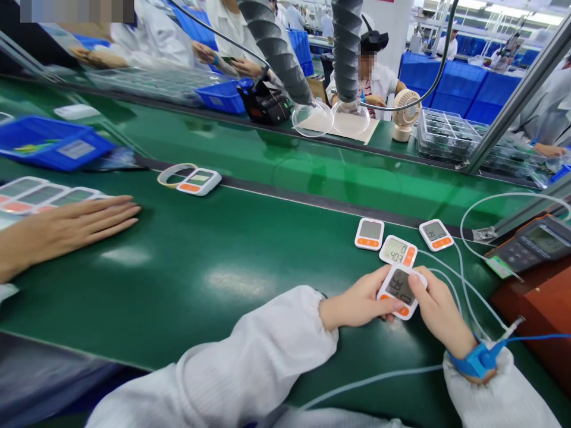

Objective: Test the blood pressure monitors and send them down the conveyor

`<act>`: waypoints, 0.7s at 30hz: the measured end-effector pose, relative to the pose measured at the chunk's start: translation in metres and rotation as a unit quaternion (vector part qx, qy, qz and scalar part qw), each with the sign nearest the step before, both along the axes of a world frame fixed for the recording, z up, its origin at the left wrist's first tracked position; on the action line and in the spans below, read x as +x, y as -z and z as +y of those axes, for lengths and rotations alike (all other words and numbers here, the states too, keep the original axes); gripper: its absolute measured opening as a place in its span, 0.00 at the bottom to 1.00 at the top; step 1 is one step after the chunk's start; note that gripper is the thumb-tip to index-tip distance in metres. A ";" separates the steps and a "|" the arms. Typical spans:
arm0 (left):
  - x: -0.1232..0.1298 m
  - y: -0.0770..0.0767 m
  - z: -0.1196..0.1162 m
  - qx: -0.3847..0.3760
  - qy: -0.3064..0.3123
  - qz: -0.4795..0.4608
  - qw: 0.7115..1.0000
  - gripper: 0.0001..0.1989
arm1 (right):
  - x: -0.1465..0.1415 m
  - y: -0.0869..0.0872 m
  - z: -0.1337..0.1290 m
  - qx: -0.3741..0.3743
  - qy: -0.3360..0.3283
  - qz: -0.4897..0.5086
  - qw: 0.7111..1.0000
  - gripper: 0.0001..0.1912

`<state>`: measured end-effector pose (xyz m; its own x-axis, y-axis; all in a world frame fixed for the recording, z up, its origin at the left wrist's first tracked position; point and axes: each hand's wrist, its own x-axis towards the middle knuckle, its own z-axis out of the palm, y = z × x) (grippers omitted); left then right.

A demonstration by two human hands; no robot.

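Monitor (402, 292) between both hands (357, 302), underside unclear

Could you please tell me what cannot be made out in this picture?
All in the head view:
- Held device: its back faces away; the right hand's thumb overlaps the screen edge.
- Left hand: some fingers hidden behind the held device.
- Device row: cut off by the left edge, partly covered by a co-worker's hand.
- Meter: display too small and dim.
- Blue tray: left end cut off, contents blurred.
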<state>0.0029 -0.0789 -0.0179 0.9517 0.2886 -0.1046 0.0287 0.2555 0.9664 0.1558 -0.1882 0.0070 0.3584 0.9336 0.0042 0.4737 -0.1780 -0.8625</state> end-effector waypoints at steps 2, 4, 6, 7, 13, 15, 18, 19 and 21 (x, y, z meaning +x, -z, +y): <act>0.000 0.000 0.004 -0.061 -0.023 -0.001 0.998 0.31 | 0.003 0.002 0.001 0.002 -0.023 0.029 0.999 0.22; -0.001 -0.002 0.014 -0.101 -0.038 -0.022 0.994 0.30 | 0.008 0.003 0.002 0.000 -0.056 0.050 0.997 0.21; -0.002 -0.004 0.023 -0.124 -0.036 -0.033 0.991 0.29 | 0.010 0.003 0.002 -0.003 -0.072 0.042 0.997 0.17; -0.002 -0.005 0.026 -0.130 -0.032 -0.032 0.991 0.28 | 0.010 0.004 0.002 -0.002 -0.069 0.024 0.997 0.15; -0.004 -0.009 0.030 -0.082 0.001 -0.004 0.997 0.29 | 0.007 0.005 0.001 -0.002 -0.055 -0.149 0.987 0.15; -0.005 -0.009 0.036 -0.071 -0.016 -0.007 0.997 0.29 | 0.006 0.005 0.000 -0.022 -0.092 -0.189 0.977 0.13; -0.009 -0.009 0.054 -0.065 -0.140 -0.039 0.987 0.25 | 0.000 0.004 -0.002 -0.044 -0.208 -0.190 0.958 0.12; -0.010 -0.008 0.062 -0.061 -0.192 -0.048 0.978 0.24 | -0.003 0.002 -0.003 -0.046 -0.242 -0.179 0.953 0.12; -0.013 -0.008 0.079 -0.041 -0.283 -0.040 0.957 0.22 | -0.008 -0.002 -0.001 -0.046 -0.268 -0.175 0.946 0.10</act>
<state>-0.0104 0.0005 -0.0102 0.6516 0.7541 -0.0818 -0.2099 0.2829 0.9359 0.1480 -0.1894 0.0090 -0.1757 0.9829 -0.0550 0.7713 0.1027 -0.6282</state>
